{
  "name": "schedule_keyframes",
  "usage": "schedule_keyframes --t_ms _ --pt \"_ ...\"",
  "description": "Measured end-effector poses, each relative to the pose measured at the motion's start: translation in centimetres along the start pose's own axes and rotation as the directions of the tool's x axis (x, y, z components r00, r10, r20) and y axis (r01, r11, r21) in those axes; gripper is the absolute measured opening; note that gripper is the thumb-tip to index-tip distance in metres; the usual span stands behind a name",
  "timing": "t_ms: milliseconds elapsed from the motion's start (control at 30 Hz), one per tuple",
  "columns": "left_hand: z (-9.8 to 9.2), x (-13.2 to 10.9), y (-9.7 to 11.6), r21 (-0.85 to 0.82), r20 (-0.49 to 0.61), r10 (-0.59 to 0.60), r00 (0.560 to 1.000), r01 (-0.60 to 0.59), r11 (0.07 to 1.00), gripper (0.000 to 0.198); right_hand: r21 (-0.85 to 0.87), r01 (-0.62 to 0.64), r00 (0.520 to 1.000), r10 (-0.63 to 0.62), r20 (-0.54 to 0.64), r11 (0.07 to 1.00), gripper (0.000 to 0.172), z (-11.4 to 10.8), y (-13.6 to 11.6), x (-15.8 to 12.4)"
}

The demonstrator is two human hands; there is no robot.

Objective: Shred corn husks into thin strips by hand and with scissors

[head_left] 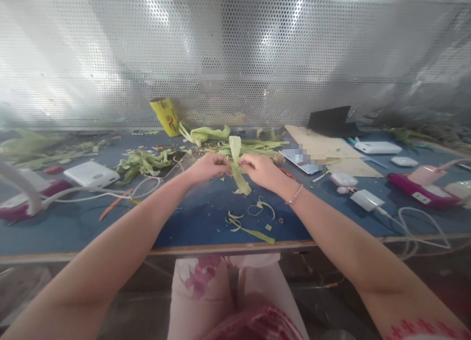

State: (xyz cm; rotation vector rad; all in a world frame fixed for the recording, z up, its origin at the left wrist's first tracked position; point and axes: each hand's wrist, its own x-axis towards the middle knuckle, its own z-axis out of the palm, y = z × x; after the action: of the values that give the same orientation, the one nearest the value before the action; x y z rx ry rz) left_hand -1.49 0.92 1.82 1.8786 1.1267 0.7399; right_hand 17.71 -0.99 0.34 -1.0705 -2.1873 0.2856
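Your left hand (212,166) and your right hand (259,168) each pinch one side of a husk strip (237,167), thumb against bent fingers, over the table (198,227), about midway between its front and rear edges. The strip is pale green, thin and leaf-like. Its upper end stands flat and blunt above your fingers; between your hands it narrows to a gathered waist, whose exact folding your fingertips partly hide; below, it widens into a limp, crumpled tail pointing toward the front edge, its tip ragged and yellower. Whether the tail touches the table cannot be told.

Nearer the front edge lie curled shreds (235,216) and a green sliver (263,235). Leftward is a heap of wilted leaves (145,163); toward the rear edge, a tilted yellow tube (167,118). Rightward, a phone (300,161) lies near cardboard sheets (318,141). Beyond the rear edge rises a perforated metal screen (243,40).
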Motion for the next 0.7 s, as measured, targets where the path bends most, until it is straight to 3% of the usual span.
schedule_keyframes --t_ms 267,700 --pt "-0.22 -0.14 -0.10 0.057 -0.021 0.098 0.995 -0.097 0.994 0.011 0.083 -0.012 1.000 0.012 0.000 0.996 0.019 0.02 0.25 0.07" --pt "-0.10 -0.19 -0.11 0.005 -0.057 -0.016 0.998 0.016 1.000 0.018 0.107 -0.065 0.998 0.063 0.018 0.992 0.015 -0.06 0.05 -0.01"
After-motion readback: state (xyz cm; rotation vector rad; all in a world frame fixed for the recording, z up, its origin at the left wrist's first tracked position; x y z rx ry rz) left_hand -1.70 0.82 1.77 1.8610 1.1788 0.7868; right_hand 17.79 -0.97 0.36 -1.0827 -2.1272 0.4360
